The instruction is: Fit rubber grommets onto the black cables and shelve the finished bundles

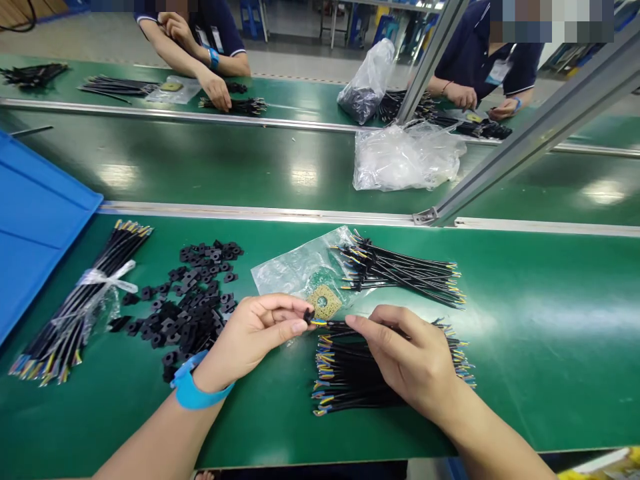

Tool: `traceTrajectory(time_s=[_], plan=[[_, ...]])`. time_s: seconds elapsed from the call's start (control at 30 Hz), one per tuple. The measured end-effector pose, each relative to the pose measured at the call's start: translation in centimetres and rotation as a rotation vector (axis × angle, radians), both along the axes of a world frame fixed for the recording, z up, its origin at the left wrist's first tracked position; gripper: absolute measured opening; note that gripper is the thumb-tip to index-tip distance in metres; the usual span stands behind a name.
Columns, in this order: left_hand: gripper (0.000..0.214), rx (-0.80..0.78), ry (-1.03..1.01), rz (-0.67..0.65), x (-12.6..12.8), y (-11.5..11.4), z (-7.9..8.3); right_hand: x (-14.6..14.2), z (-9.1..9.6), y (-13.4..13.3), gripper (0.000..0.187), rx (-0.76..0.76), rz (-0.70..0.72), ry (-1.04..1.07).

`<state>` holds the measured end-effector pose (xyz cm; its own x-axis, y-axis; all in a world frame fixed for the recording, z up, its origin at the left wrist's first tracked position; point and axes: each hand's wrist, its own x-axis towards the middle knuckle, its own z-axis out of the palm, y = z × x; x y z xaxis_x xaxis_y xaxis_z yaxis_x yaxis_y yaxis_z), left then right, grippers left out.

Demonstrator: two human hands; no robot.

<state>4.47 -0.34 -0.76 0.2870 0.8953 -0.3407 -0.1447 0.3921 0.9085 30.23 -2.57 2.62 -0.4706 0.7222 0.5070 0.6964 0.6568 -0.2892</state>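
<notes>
Between thumb and fingers my left hand [267, 330] pinches a small black grommet [309, 316]. My right hand [413, 353] grips a black cable [337, 324], whose coloured wire ends meet the grommet; whether they pass through its hole I cannot tell. Below my right hand lies a row of black cables [350, 373] with blue and yellow wire ends. Just behind the grommet, a yellowish square piece with a round hole [325, 302] rests by a clear plastic bag [295, 263]. To the left is a pile of loose black grommets [190, 320].
More cables with black pieces near one end [405, 267] lie behind my right hand. A tied cable bundle [85, 307] and a blue bin [40, 220] are at left. A metal post [530, 127] slants at right. Two people [200, 53] work across the bench.
</notes>
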Motion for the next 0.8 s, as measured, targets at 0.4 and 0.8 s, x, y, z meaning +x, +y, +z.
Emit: traceTrajectory(time_s=[0.4,0.8], plan=[[0.016,0.186,0.115,-0.038,1.5,-1.2,-0.2,-1.4,-0.1,-1.0,0.022,0.081,0.047,0.000],[0.011,0.617,0.271,-0.069,1.9,-1.7,0.6,-2.4,-0.3,-0.9,0.018,-0.357,0.117,0.293]])
